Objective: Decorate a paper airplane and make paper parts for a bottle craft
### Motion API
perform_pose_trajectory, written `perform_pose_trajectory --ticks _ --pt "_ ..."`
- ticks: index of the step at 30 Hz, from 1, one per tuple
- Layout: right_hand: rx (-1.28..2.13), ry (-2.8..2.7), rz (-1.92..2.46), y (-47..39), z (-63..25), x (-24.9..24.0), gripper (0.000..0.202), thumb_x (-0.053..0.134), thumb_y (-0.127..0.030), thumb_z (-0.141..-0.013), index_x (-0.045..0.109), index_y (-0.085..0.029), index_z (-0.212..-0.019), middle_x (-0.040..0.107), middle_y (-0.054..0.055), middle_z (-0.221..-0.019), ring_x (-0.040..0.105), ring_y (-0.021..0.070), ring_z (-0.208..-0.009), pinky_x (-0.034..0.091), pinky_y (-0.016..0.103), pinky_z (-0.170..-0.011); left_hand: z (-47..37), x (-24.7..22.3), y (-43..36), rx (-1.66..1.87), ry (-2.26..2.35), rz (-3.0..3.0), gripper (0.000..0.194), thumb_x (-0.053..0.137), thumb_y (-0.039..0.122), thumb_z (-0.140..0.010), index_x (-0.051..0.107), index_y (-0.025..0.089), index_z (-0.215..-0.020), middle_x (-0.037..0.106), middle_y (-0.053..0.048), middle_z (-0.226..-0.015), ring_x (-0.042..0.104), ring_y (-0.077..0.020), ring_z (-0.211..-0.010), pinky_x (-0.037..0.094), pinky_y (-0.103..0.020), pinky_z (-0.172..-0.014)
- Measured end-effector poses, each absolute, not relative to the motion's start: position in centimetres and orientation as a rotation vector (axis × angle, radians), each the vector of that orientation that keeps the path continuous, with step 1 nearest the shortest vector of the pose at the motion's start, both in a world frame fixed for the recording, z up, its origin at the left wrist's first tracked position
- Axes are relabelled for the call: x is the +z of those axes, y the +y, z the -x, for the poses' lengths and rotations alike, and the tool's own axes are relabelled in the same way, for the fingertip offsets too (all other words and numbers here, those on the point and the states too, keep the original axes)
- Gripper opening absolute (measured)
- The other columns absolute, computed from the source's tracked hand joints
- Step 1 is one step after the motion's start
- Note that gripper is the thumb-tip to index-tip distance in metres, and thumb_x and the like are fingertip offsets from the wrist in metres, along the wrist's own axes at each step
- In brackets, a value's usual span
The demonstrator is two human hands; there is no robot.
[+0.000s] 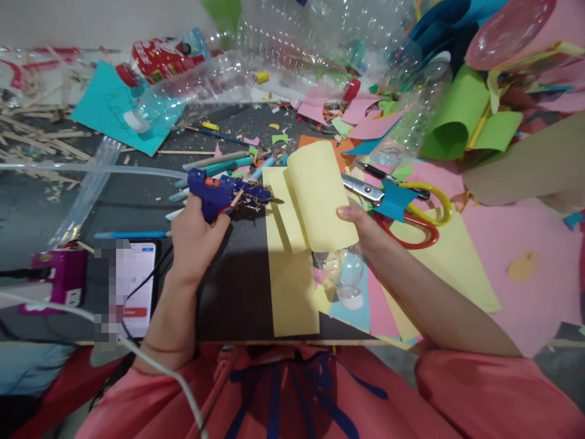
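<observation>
My left hand (196,235) grips a blue hot glue gun (217,192), its nozzle pointing right toward a curled sheet of yellow paper (322,195). Dried glue and wood splinters cling to the front of the gun. Wrapped around the right side of the paper, my right hand (359,219) has its thumb on the outer face; the other fingers are hidden. A flat yellow paper strip (292,292) lies under the curled sheet. Just right of that hand are scissors (414,213) with red and yellow handles and blue paper at the pivot.
Clear plastic bottles (196,82) lie along the back. At left are wooden sticks (41,137), a purple power strip (52,280) and a phone (139,286). Colored markers (223,164) lie behind the glue gun. A green paper roll (457,116) and pink sheets (534,244) fill the right.
</observation>
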State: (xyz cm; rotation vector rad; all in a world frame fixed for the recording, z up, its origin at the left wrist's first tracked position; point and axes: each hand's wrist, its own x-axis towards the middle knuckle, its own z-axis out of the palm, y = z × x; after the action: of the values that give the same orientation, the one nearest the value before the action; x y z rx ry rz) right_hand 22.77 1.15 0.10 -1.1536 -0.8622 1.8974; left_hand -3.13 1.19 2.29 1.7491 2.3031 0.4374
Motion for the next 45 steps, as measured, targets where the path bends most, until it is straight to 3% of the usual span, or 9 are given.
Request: perform_pose_trajectory --ticks 11,18,24,32,40,45 --pt "1.933 -0.854 1.134 1.04 -22.73 0.25 0.052 0.073 -0.043 -0.054 0.067 -0.02 -0.099 0.073 0.005 -0.075 0.072 0.028 -0.079 0.058 0.037 -0.064 3.36 2.41 1.19 0.502 2.295 -1.765 0.037 0.049 0.033 -0.072 0.057 0.02 -0.105 0.048 0.002 -0.058 0.055 -0.0235 -0.058 0.04 -0.033 -0.063" --pt "1.972 -0.88 1.132 1.12 -22.91 0.26 0.045 0.074 -0.044 -0.053 0.067 -0.021 -0.091 0.072 0.005 -0.077 0.068 0.0238 -0.071 0.056 0.035 -0.06 3.57 2.61 1.21 0.519 2.316 -1.742 0.031 0.048 0.031 -0.074 0.056 0.023 -0.103 0.047 0.002 -0.057 0.057 -0.0243 -0.059 0.041 -0.035 -0.065" --pt "1.981 -0.861 1.154 1.12 -22.92 0.44 0.046 0.075 -0.043 -0.049 0.068 -0.017 -0.087 0.072 0.009 -0.077 0.067 0.0244 -0.069 0.054 0.034 -0.057 3.69 2.54 1.44 0.526 2.341 -1.728 0.047 0.049 0.028 -0.074 0.055 0.016 -0.119 0.046 0.003 -0.057 0.055 -0.0236 -0.058 0.041 -0.035 -0.064" --pt "1.976 -0.807 1.181 1.09 -22.65 1.01 0.04 0.074 -0.039 -0.047 0.069 -0.018 -0.081 0.072 0.007 -0.072 0.065 0.0214 -0.064 0.052 0.031 -0.056 3.62 2.71 1.38 0.46 2.364 -1.75 0.054 0.05 0.029 -0.078 0.053 0.009 -0.128 0.054 -0.002 -0.065 0.063 -0.0289 -0.072 0.044 -0.037 -0.068" --pt "1.982 -0.829 1.175 1.1 -22.78 0.96 0.04 0.074 -0.039 -0.048 0.069 -0.019 -0.082 0.072 0.006 -0.071 0.065 0.0212 -0.064 0.052 0.031 -0.055 4.1 2.31 1.33 0.488 2.363 -1.746 0.053 0.048 0.032 -0.079 0.051 0.018 -0.13 0.057 -0.002 -0.068 0.067 -0.0291 -0.075 0.048 -0.039 -0.072" --pt "1.995 -0.864 1.137 1.02 -22.92 0.58 0.041 0.073 -0.041 -0.053 0.067 -0.02 -0.087 0.073 0.005 -0.074 0.067 0.0211 -0.066 0.055 0.032 -0.06 3.89 2.76 1.38 0.462 2.365 -1.682 0.054 0.049 0.031 -0.081 0.048 0.016 -0.133 0.064 -0.004 -0.082 0.069 -0.0277 -0.086 0.047 -0.04 -0.079"
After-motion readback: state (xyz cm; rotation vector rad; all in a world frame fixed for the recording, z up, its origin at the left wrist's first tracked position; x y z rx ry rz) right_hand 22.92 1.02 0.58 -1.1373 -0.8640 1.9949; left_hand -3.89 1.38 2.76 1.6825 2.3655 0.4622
